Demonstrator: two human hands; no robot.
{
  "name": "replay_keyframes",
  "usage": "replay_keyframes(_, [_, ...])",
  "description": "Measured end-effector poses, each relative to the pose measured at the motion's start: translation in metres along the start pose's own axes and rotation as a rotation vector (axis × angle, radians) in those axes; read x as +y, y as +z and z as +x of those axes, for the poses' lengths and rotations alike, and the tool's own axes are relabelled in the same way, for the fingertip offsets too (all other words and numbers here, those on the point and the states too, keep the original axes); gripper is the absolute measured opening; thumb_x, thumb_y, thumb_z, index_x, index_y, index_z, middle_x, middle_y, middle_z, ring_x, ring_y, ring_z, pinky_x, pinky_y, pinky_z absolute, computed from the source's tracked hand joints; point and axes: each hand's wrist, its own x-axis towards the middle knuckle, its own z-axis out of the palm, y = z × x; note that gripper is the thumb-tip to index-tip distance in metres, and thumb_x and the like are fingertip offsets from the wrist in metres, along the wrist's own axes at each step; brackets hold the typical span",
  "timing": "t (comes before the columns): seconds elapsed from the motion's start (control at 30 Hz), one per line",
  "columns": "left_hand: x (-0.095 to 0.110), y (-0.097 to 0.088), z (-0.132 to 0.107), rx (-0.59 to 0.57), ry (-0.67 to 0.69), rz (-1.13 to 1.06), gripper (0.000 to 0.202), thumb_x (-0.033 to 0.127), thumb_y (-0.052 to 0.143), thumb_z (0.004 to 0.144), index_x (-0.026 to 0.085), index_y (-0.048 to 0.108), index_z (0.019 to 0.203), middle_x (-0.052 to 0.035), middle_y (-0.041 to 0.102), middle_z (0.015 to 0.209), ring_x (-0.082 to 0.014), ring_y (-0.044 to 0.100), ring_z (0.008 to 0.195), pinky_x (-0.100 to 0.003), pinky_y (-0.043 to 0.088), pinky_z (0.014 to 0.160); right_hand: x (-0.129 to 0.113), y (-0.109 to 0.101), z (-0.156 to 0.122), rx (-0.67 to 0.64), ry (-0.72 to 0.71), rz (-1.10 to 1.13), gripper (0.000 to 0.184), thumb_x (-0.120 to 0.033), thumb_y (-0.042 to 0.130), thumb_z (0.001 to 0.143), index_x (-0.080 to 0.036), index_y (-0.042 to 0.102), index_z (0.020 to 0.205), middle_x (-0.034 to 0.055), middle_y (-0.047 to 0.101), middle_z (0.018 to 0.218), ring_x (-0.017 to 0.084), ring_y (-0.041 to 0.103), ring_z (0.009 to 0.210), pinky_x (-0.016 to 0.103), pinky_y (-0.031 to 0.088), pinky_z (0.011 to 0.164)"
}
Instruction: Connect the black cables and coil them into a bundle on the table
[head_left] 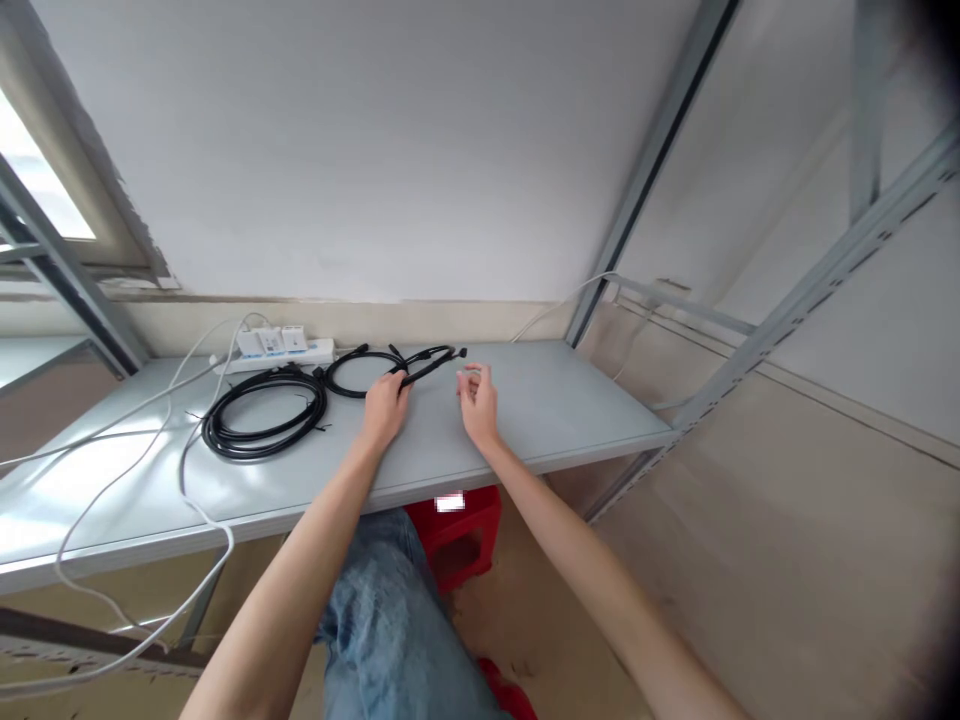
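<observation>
My left hand (387,408) is closed around a black cable (429,367) near the middle of the shelf. The cable's free end, with a small dark connector, points right past my fingers. The rest of it lies in a loose loop behind my left hand. Just below and right of that connector, my right hand (478,402) is held over the shelf, fingers half curled and thumb apart; nothing shows in it. Left of both hands lies a coiled black cable (262,447), with thin tie ends sticking out.
A white power strip (319,352) with several white adapters stands at the back by the wall. White cords (184,480) run across the shelf (555,400) and over its front edge. Metal uprights (626,215) frame the shelf. A red stool (476,535) is underneath.
</observation>
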Motion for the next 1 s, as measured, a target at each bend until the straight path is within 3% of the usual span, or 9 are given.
replay_keyframes(0.13, [0.004, -0.007, -0.001, 0.295, -0.214, -0.273, 0.034, 0.04, 0.045, 0.102, 0.023, 0.051, 0.073, 0.0021, 0.043, 0.061, -0.0162, 0.045, 0.062, -0.029, 0.036, 0.066, 0.016, 0.006, 0.004, 0.059, 0.091, 0.038, 0.043, -0.043, 0.057, 0.098, -0.019, 0.045, 0.132, 0.0057, 0.066, 0.099, 0.02, 0.065, 0.085, 0.034, 0.052, 0.085])
replay_keyframes(0.27, [0.009, -0.01, 0.004, 0.565, -0.323, -0.667, 0.05, 0.057, 0.051, 0.099, 0.023, 0.038, 0.065, 0.0043, 0.033, 0.059, -0.0119, 0.034, 0.056, -0.026, 0.027, 0.053, 0.027, 0.012, 0.007, -0.044, 0.156, 0.042, 0.065, -0.049, 0.062, 0.095, -0.018, 0.038, 0.147, 0.0163, 0.063, 0.127, 0.024, 0.065, 0.108, 0.041, 0.054, 0.096])
replay_keyframes(0.37, [0.007, -0.009, 0.01, 0.644, -0.418, -1.033, 0.057, 0.063, 0.057, 0.095, 0.025, 0.028, 0.066, 0.0081, 0.025, 0.057, -0.0082, 0.026, 0.049, -0.023, 0.023, 0.047, 0.025, 0.018, 0.011, -0.15, 0.082, 0.027, 0.074, -0.052, 0.058, 0.098, -0.018, 0.031, 0.157, 0.0213, 0.056, 0.145, 0.029, 0.056, 0.134, 0.047, 0.047, 0.111])
replay_keyframes(0.43, [0.003, -0.007, 0.013, 0.663, -0.487, -1.222, 0.061, 0.063, 0.064, 0.092, 0.025, 0.024, 0.067, 0.0109, 0.02, 0.056, -0.006, 0.02, 0.046, -0.021, 0.021, 0.044, 0.021, 0.028, 0.017, -0.24, 0.002, 0.037, 0.076, -0.051, 0.056, 0.1, -0.019, 0.027, 0.162, 0.0203, 0.056, 0.149, 0.029, 0.053, 0.14, 0.049, 0.041, 0.118])
replay_keyframes(0.57, [-0.01, -0.001, 0.015, 0.623, -0.667, -1.403, 0.062, 0.052, 0.077, 0.084, 0.025, 0.025, 0.067, 0.0131, 0.021, 0.055, -0.0034, 0.017, 0.044, -0.019, 0.018, 0.042, 0.018, 0.064, 0.037, -0.281, -0.001, 0.142, 0.074, -0.042, 0.057, 0.099, -0.017, 0.028, 0.163, 0.0133, 0.073, 0.121, 0.025, 0.068, 0.116, 0.044, 0.047, 0.112])
replay_keyframes(0.67, [-0.018, 0.004, 0.018, 0.567, -0.752, -1.461, 0.052, 0.039, 0.082, 0.078, 0.024, 0.032, 0.072, 0.0137, 0.025, 0.057, -0.0031, 0.022, 0.044, -0.017, 0.019, 0.042, 0.024, 0.097, 0.055, -0.131, 0.14, 0.16, 0.061, -0.029, 0.052, 0.095, -0.013, 0.045, 0.153, 0.0111, 0.075, 0.105, 0.024, 0.071, 0.099, 0.039, 0.054, 0.099])
replay_keyframes(0.77, [-0.02, 0.011, 0.021, 0.55, -0.724, -1.427, 0.033, 0.028, 0.076, 0.077, 0.024, 0.046, 0.089, 0.0116, 0.037, 0.063, -0.0056, 0.04, 0.05, -0.017, 0.037, 0.049, 0.032, 0.12, 0.072, -0.064, 0.224, 0.096, 0.052, -0.021, 0.046, 0.09, -0.012, 0.06, 0.14, 0.0118, 0.076, 0.102, 0.024, 0.071, 0.095, 0.038, 0.054, 0.096])
replay_keyframes(0.9, [-0.021, 0.015, 0.019, 0.512, -0.644, -1.12, 0.041, 0.026, 0.065, 0.084, 0.025, 0.051, 0.123, 0.0017, 0.059, 0.088, -0.013, 0.065, 0.077, -0.028, 0.057, 0.078, 0.038, 0.133, 0.087, -0.068, 0.232, 0.029, 0.05, -0.019, 0.044, 0.09, -0.015, 0.065, 0.135, 0.0091, 0.078, 0.095, 0.024, 0.072, 0.092, 0.037, 0.054, 0.094])
replay_keyframes(1.0, [-0.021, 0.013, 0.01, 0.443, -0.626, -0.79, 0.062, 0.027, 0.06, 0.09, 0.025, 0.042, 0.149, -0.0096, 0.062, 0.123, -0.0208, 0.065, 0.116, -0.039, 0.052, 0.107, 0.041, 0.137, 0.093, -0.048, 0.24, 0.005, 0.046, -0.023, 0.045, 0.093, -0.016, 0.067, 0.133, 0.009, 0.078, 0.095, 0.024, 0.072, 0.093, 0.036, 0.054, 0.094])
